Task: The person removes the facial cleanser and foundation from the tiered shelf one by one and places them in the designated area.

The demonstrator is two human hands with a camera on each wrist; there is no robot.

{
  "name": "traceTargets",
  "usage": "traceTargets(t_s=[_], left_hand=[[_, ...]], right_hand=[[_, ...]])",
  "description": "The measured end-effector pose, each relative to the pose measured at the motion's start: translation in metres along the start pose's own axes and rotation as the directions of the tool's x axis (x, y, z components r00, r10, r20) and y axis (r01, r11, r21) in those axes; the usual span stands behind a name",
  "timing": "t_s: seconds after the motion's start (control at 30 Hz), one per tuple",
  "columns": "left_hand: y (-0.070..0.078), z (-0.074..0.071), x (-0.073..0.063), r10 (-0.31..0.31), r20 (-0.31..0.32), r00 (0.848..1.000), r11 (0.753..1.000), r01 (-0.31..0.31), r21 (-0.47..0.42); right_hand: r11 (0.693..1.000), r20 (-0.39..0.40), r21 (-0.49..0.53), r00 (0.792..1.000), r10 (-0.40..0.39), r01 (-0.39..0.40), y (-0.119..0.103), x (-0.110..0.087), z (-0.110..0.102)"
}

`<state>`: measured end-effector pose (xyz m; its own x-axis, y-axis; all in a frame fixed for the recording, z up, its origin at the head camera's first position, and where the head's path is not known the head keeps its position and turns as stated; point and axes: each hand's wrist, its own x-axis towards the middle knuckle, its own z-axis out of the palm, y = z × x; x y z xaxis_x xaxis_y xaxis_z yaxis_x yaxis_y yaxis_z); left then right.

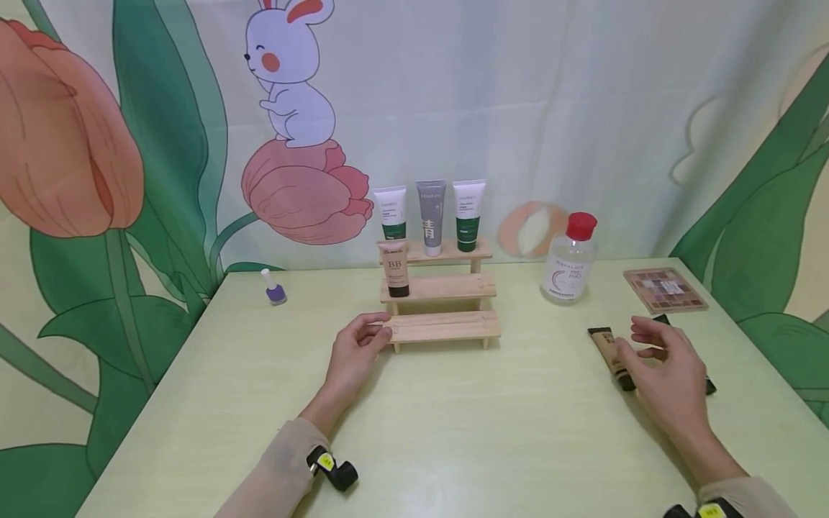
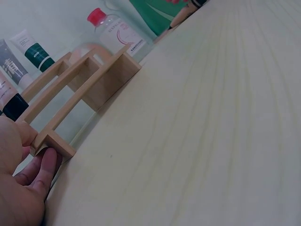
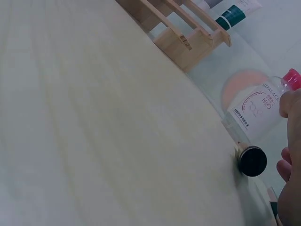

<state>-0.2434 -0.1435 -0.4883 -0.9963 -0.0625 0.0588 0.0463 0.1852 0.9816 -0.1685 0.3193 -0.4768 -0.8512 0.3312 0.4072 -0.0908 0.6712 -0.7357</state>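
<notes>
My left hand pinches the left end of the lowest step of a three-tier wooden stand. In the left wrist view, fingers reach under the end of that step. A pink BB cream tube stands on the middle step, just above this hand. On the right, my right hand is over the table with fingers loosely bent, nothing held in them. Its thumb overlaps a tan tube with a black cap in the head view. Another dark-ended tube is mostly hidden behind this hand.
Two white-and-green tubes and a grey tube stand on the top step. Right of the stand is a clear bottle with a red cap. An eyeshadow palette lies farther right. Purple nail polish stands at the back left.
</notes>
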Motion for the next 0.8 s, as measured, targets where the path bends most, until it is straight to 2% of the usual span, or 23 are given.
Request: traceTargets(t_s=[0.17,0.37,0.47,0.57,0.67,0.8], left_hand=[[0.001,-0.002,0.000,0.004,0.002,1.000,1.000,-0.004,-0.004],[0.000,-0.001,0.000,-0.005,0.002,1.000,1.000,0.005,0.006],[0.000,-0.001,0.000,-0.003,0.002,1.000,1.000,0.003,0.009],[0.000,0.000,0.000,0.004,0.006,1.000,1.000,-0.004,0.007],[0.000,-0.001,0.001,0.006,0.003,1.000,1.000,-0.006,0.008],[0.000,-0.001,0.000,-0.001,-0.003,1.000,1.000,0.001,0.011]], right_hand=[[0.990,-0.024,0.125,0.998,-0.055,0.057,-0.009,0.007,0.007],[0.968,0.003,0.235,0.996,-0.086,0.083,-0.033,0.017,0.022],[0.938,0.029,0.335,0.994,-0.101,0.085,-0.048,0.024,0.034],[0.893,0.053,0.437,0.988,-0.147,0.109,-0.068,0.030,0.048],[0.862,0.078,0.487,0.975,-0.207,0.144,-0.092,0.035,0.065],[0.840,0.123,0.518,0.958,-0.257,0.159,-0.118,0.039,0.090]])
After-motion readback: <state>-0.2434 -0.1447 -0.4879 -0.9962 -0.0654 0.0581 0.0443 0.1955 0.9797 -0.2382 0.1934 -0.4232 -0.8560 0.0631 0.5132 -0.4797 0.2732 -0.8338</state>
